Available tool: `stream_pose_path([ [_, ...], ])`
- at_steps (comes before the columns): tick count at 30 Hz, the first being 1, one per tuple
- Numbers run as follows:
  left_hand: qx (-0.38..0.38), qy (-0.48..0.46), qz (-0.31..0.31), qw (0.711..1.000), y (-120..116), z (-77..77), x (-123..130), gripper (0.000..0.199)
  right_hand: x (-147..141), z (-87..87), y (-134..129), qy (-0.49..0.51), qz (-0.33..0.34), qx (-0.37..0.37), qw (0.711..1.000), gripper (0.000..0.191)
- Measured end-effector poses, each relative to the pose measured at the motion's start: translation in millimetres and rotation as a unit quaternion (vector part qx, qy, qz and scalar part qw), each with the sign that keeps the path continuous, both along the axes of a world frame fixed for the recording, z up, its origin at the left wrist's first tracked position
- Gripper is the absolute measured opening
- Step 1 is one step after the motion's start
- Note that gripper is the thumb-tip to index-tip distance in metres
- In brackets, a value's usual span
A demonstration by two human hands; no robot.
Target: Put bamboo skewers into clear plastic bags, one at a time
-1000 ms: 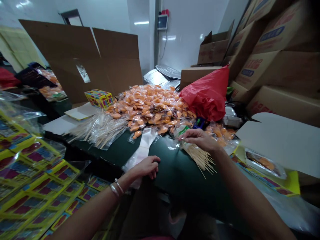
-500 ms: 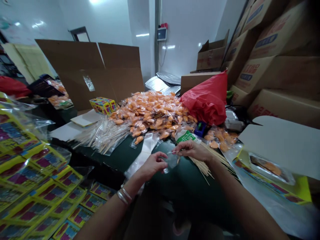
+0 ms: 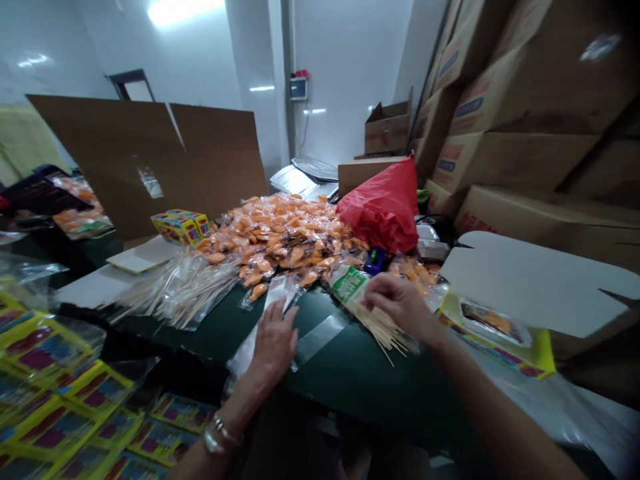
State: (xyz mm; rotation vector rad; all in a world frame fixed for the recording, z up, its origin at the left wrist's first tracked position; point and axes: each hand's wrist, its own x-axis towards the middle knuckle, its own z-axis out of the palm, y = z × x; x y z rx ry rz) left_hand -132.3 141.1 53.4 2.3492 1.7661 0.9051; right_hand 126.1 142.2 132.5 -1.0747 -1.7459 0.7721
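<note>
My left hand (image 3: 274, 340) lies palm down with its fingers stretched out on a strip of clear and white plastic bags (image 3: 283, 288). Between my hands a single flat clear bag (image 3: 320, 335) rests on the dark green table. My right hand (image 3: 400, 303) is over a bundle of thin bamboo skewers (image 3: 383, 331), its fingers curled and slightly blurred. Whether anything is between those fingertips is hidden. The skewers stick out of a clear wrapper with a green label (image 3: 349, 283).
A heap of wrapped orange pieces (image 3: 285, 233) fills the back. Bagged skewers (image 3: 185, 287) lie left, near yellow boxes (image 3: 45, 347). A red bag (image 3: 383, 203), a dark blue object (image 3: 375, 260) and an open yellow box (image 3: 543, 360) stand right, with stacked cartons (image 3: 515, 167) behind.
The clear bag left both hands and now lies flat on the table. My left hand moved left and spread onto the bag strip; my right hand shifted over the skewers. The view turned right.
</note>
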Motion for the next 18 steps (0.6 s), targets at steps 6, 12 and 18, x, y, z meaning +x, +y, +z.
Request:
stream_pose_path([
  [6,-0.070,-0.381,-0.081,0.918,-5.5,68.6,0.2,0.029,-58.6,-30.4,-22.6,0.043,-0.035,-0.021,0.998,0.004],
  [12,-0.191,-0.373,-0.167,0.892,-2.1,77.6,9.4,0.029,-68.8,-31.6,-42.7,0.058,-0.043,0.006,0.997,0.008],
  [18,-0.270,-0.315,-0.257,0.873,-3.1,75.0,20.4,0.011,-69.1,-35.6,-50.5,0.090,-0.010,-0.034,0.995,0.011],
])
